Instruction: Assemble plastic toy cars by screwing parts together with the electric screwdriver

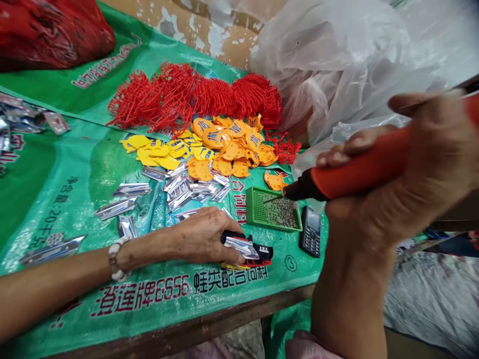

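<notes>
My left hand (pixel 213 237), with a beaded bracelet at the wrist, is closed on a small toy assembly (pixel 247 249) of black, silver, red and yellow plastic near the table's front edge. My right hand (pixel 407 174) grips a red electric screwdriver (pixel 359 169) with a black nose. The driver's thin bit (pixel 273 199) points down to the left, over a green screw tray (pixel 254 207) with many small screws in it. Whether a screw sits on the tip is too small to tell. Silver parts (pixel 177 189) lie just behind my left hand.
Orange parts (pixel 228 139), yellow parts (pixel 153 151) and red frame pieces (pixel 194 94) are heaped at the back. A black keypad phone (pixel 310 232) lies right of the tray. Clear plastic bags (pixel 337 55) stand back right, a red bag (pixel 56 32) back left. Green printed sheeting (pixel 93 144) covers the table.
</notes>
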### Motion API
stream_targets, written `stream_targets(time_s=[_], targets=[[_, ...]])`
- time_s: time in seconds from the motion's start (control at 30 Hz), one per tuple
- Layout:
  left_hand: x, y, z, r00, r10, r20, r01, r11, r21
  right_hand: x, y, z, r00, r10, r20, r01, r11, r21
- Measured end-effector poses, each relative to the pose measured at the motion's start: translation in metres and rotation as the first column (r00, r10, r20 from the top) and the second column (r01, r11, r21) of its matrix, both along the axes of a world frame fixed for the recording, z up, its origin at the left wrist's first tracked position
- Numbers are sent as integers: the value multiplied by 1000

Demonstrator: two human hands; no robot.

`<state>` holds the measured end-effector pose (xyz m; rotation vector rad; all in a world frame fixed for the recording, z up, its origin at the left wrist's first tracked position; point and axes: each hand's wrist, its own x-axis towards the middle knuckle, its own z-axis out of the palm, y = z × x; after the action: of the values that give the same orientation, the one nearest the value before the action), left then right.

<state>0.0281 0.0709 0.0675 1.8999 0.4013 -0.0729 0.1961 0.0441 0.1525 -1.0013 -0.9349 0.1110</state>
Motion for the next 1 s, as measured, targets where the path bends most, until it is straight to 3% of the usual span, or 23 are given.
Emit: stream_targets(time_s=[0.23,0.43,0.73,0.9,1.0], targets=[[0,-4,3,1000,23,21,-24,997,74,-37,-38,17,975,133,-177,-164,972,-169],[-1,-6,0,999,40,34,-45,987,157,-45,-51,9,950,306,-58,-311,919,-240],[0,-6,3,1000,26,12,-28,981,193,-45,-57,2,903,389,-182,-421,886,-194],[0,-5,3,999,21,31,-25,986,165,-47,-57,4,929,358,-92,-370,896,-246],[0,-5,3,999,27,20,-29,990,141,-47,-57,2,909,404,-103,-417,879,-230]])
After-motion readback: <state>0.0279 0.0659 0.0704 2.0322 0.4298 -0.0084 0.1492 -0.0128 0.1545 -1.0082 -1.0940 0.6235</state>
